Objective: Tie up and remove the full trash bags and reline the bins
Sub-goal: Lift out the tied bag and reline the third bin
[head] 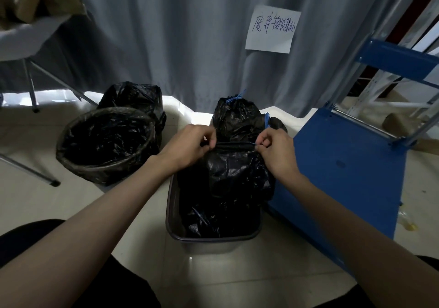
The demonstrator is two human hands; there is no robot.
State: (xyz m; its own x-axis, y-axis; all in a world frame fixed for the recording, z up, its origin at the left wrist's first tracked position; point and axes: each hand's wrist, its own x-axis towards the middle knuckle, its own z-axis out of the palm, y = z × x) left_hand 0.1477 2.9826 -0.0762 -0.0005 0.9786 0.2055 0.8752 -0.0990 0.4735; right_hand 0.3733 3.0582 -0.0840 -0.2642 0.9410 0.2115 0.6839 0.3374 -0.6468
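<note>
A rectangular bin (pixel 171 215) stands on the floor in front of me with a black trash bag (pixel 237 179) in it. Both hands hold the bag's top edge above the bin. My left hand (pixel 190 146) pinches the edge on the left. My right hand (pixel 275 148) pinches it on the right, where a blue drawstring (pixel 267 120) sticks up. Behind the bin stands a tied black bag (pixel 234 117) with a blue knot on top. A round bin (pixel 104 141) lined with a black bag sits to the left, and another full black bag (pixel 133 96) is behind it.
A blue metal cart (pixel 344 165) stands close on the right of the rectangular bin. A grey curtain with a handwritten paper sign (pixel 272 29) hangs behind. A white folding table (pixel 26 36) with brown boxes stands at the far left, its legs reaching the floor.
</note>
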